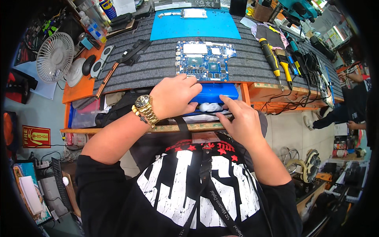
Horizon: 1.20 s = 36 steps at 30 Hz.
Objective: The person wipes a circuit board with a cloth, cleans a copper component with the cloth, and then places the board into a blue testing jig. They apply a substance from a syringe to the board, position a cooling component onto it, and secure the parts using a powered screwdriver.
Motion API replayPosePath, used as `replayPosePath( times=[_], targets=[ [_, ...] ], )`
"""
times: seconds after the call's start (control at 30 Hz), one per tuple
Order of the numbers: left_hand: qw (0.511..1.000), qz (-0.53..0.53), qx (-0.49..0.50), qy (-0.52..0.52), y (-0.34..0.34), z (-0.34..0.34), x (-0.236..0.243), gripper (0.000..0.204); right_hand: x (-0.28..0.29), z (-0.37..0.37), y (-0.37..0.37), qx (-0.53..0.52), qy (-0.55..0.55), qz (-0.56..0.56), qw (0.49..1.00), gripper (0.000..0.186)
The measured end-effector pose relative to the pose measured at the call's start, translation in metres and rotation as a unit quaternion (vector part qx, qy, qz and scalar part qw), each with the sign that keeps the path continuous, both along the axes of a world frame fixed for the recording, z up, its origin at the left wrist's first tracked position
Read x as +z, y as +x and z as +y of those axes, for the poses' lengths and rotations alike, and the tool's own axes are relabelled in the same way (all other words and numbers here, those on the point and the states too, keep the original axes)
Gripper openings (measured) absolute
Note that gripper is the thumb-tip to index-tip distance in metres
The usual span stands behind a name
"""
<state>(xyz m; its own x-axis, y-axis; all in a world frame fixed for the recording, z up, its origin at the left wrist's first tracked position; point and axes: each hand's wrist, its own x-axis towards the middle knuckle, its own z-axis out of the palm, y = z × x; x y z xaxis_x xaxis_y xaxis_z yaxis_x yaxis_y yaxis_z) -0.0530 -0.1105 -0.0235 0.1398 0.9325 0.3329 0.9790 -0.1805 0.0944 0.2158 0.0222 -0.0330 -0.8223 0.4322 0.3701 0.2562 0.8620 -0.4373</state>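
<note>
An open drawer [189,127] sits under the bench edge in front of me, and a glossy blue box [217,91] shows at its back. My left hand [175,94], wearing a gold watch [143,103], has its fingers curled over the box's left end, with the thumb below. At the box's lower right edge is the index fingertip of my right hand [242,120], whose thumb is held apart. Between the hands, below the box, lies a crumpled white bundle [210,107]. A blue circuit board [204,61] rests on the grey ribbed mat just beyond.
Beyond the board lies a light-blue mat [195,27]. Screwdrivers, including a yellow-black one [270,58], and cables crowd the right side. A copper heat pipe [107,80] and a white fan [55,57] are at left. Another person [347,102] is at far right.
</note>
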Motion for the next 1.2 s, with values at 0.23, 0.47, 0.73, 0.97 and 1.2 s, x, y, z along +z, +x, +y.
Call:
replayPosePath(
  times=[0.23, 0.47, 0.73, 0.97, 1.2],
  targets=[
    [1.0, -0.011, -0.012, -0.014, -0.005, 0.002, 0.004, 0.04, 0.0, -0.001, -0.002, 0.097, -0.025, -0.005, 0.995, 0.029],
    [0.999, -0.023, -0.018, -0.025, -0.008, 0.001, 0.007, 0.035, 0.005, -0.006, -0.014, 0.144, -0.033, -0.148, 0.978, 0.069],
    [0.998, -0.029, 0.005, -0.049, -0.005, 0.004, 0.015, 0.036, -0.006, -0.007, -0.038, 0.154, -0.05, -0.234, 0.959, 0.096],
    [0.997, -0.057, 0.015, -0.048, -0.01, 0.003, 0.013, 0.037, 0.006, -0.007, -0.05, 0.144, -0.085, -0.302, 0.939, 0.096],
    [0.991, -0.111, 0.005, -0.069, -0.019, 0.004, 0.012, 0.028, 0.018, -0.002, -0.042, 0.182, -0.127, -0.253, 0.942, 0.087]
  ],
)
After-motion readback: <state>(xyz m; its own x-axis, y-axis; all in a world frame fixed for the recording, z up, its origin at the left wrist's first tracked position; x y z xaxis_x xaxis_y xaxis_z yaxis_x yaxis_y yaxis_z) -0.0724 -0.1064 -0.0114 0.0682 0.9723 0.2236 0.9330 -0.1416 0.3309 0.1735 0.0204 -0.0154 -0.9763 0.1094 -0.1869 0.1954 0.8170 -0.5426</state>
